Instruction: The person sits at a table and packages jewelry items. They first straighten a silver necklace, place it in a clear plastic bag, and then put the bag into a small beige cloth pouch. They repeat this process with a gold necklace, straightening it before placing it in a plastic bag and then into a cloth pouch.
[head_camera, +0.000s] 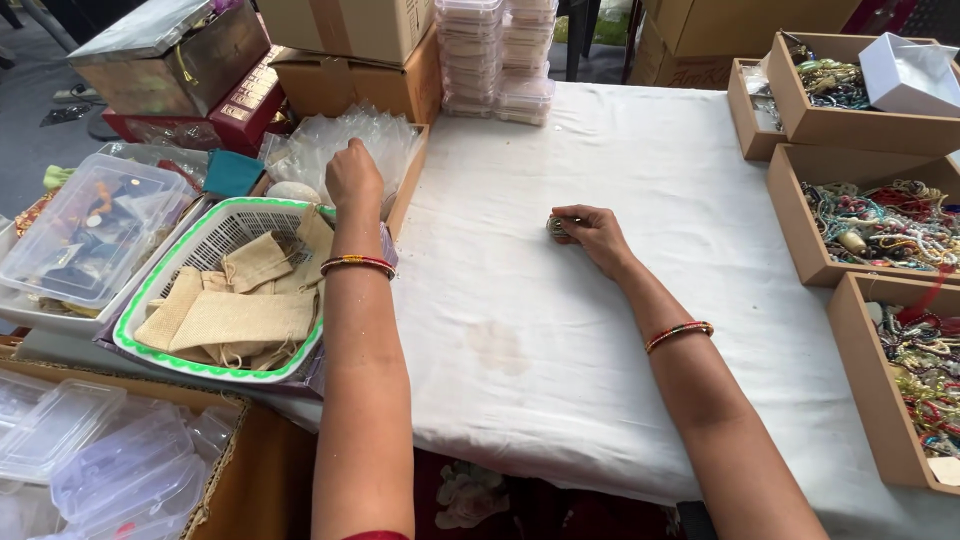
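Reaching left hand (352, 175) into clear bags (345, 140); right hand (590, 232) pinches trinket (555, 226).

Soft, even daylight; white desk (620, 330) bright without glare; faint shadows beneath the arms; sharp focus; edges slightly stretched.

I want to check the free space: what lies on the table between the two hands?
In the head view, only bare white tablecloth lies between the left hand and the right hand, plus the wooden edge of the tray of clear bags.
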